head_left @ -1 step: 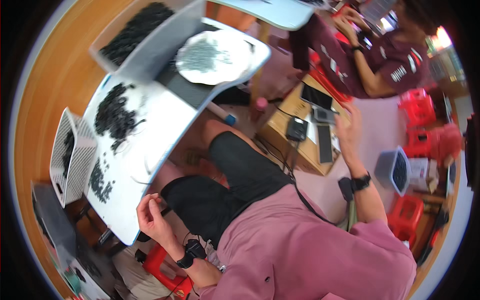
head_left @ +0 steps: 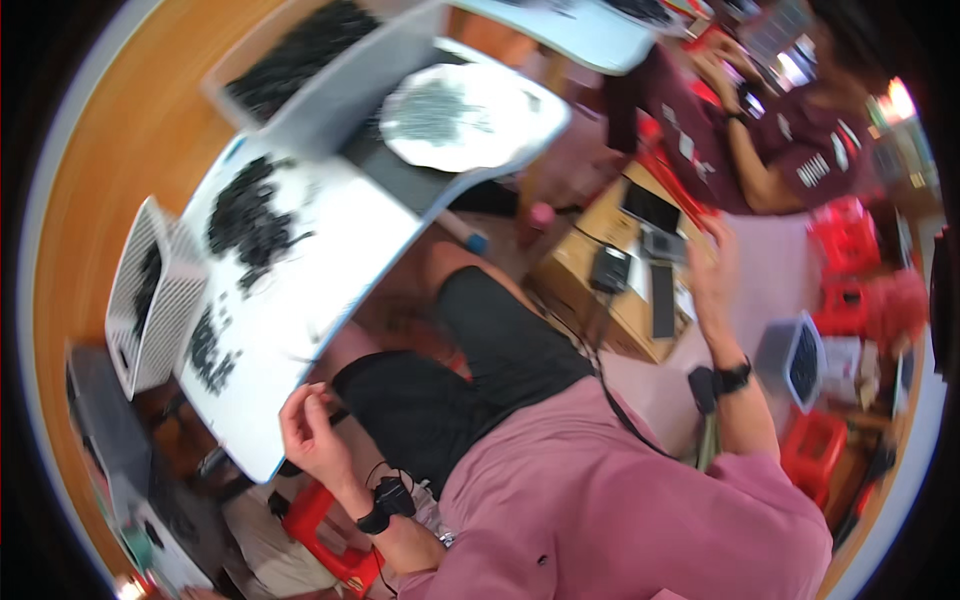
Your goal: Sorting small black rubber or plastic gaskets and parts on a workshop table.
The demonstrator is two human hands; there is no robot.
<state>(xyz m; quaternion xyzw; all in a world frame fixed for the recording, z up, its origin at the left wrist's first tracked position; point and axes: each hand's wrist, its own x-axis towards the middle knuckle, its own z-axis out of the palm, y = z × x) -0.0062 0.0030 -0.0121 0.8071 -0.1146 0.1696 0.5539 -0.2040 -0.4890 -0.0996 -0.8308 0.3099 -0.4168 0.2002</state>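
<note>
left hand (head_left: 310, 432): fingers curled at near edge of white table (head_left: 330, 260), hold unclear | right hand (head_left: 712, 272): fingers open, empty, beside cardboard box (head_left: 600, 300)

Small dark part (head_left: 322, 402), thin and barely visible, pinched at fingertip level just beside white table's near edge (head_left: 300, 400).

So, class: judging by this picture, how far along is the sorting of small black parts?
Done: some black parts already sit in the white basket. In hand: the left hand pinches something small at the table edge; the right hand is raised. Left: a large black pile on the table.
</note>
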